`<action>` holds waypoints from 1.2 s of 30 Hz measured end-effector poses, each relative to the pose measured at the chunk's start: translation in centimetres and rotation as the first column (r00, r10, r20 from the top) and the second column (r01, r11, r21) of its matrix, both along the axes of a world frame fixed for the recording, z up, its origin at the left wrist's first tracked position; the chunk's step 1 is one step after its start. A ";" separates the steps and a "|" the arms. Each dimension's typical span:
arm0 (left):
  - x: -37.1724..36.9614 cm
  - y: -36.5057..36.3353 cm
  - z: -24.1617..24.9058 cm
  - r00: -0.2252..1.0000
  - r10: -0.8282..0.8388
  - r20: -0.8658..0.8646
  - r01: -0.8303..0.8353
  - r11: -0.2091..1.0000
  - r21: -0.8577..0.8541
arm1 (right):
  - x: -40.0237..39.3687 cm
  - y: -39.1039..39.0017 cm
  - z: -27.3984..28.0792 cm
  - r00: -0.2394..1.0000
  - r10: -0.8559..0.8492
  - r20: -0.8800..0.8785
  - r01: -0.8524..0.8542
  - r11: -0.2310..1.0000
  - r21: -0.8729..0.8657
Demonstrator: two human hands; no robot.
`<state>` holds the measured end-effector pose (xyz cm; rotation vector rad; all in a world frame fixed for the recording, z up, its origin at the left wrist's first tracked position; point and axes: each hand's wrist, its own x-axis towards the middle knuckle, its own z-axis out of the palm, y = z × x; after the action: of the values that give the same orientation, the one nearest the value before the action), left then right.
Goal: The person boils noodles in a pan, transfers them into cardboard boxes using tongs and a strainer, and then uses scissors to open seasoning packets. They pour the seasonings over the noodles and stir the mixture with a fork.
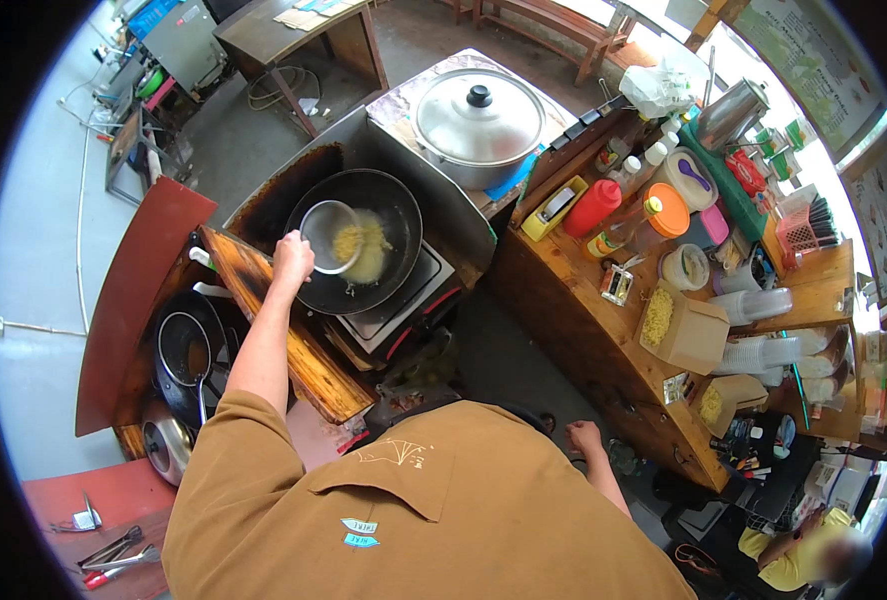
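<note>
My left hand [293,262] is closed on the near rim of a round metal bowl [329,228]. The bowl is tilted over a black wok [405,215], and pale yellow noodle-like food [348,243] lies at its lower side. More yellow food [372,250] rests in the wok, next to the bowl. Under the wok is a stove [401,300] with a steel top. My right hand [585,436] hangs low beside my body, its fingers curled, with nothing visible in it. The closest thing to it is the wooden counter [604,370] on the right.
A large lidded pot [479,115] stands behind the stove. Sauce bottles, tubs and a box of noodles [658,318] crowd the right counter. Pans [186,350] sit at left, past a scorched wooden board [284,330]. Tongs [114,550] lie lower left. A person [809,545] is at lower right.
</note>
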<state>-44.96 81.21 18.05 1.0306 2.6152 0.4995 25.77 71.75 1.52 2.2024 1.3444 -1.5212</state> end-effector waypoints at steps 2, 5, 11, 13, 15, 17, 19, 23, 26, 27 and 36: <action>-1.1 -0.8 -0.1 0.947 -0.093 -0.308 0.093 0.996 -0.015 | 0.1 -0.4 -0.6 0.999 -0.034 -0.002 0.034 0.999 -0.024; -1.0 -1.0 0.6 0.916 -0.052 -0.397 0.016 0.995 -0.095 | 0.8 -1.5 -1.2 0.982 -0.184 -0.046 0.179 0.978 -0.109; -0.3 0.4 -5.3 0.949 0.007 -0.315 0.026 0.994 0.101 | 3.1 -3.9 -4.2 0.982 -0.181 -0.051 0.175 0.980 -0.098; 3.9 1.8 -1.9 0.978 0.129 0.162 -0.148 0.983 0.108 | 2.3 -4.2 -2.4 0.940 -0.342 -0.011 0.336 0.930 -0.150; 4.6 2.4 -3.0 0.953 0.036 0.302 -0.074 0.990 0.117 | 3.2 -3.9 -3.2 0.991 -0.134 -0.021 0.131 0.986 -0.107; 4.8 3.0 -3.6 0.910 0.036 0.413 -0.083 0.992 0.095 | 3.8 -4.2 -4.0 0.997 0.078 -0.020 -0.079 0.995 -0.068; 4.5 2.5 -4.3 0.681 0.042 0.731 -0.181 0.977 0.113 | 3.1 -4.4 -3.5 0.907 -0.411 -0.095 0.389 0.901 -0.192; 4.7 1.6 -4.1 0.600 -0.006 0.800 -0.210 0.964 0.165 | 2.8 -4.6 -3.6 0.889 -0.430 -0.156 0.407 0.899 -0.158; 4.9 1.4 -2.2 0.648 -0.037 0.760 -0.206 0.953 0.221 | 2.9 -4.7 -3.6 0.892 -0.423 -0.162 0.401 0.904 -0.151; 4.9 1.3 -2.0 0.688 -0.063 0.723 -0.177 0.952 0.251 | 2.9 -4.9 -3.6 0.897 -0.417 -0.144 0.396 0.905 -0.155; 2.8 1.1 5.1 0.951 -0.074 0.300 -0.097 0.849 0.519 | 2.6 -3.5 -2.1 0.894 -0.434 -0.111 0.407 0.891 -0.202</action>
<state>-42.18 82.27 23.11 0.9776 2.2417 1.3295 28.35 68.21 -0.59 2.4108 0.7471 -1.9034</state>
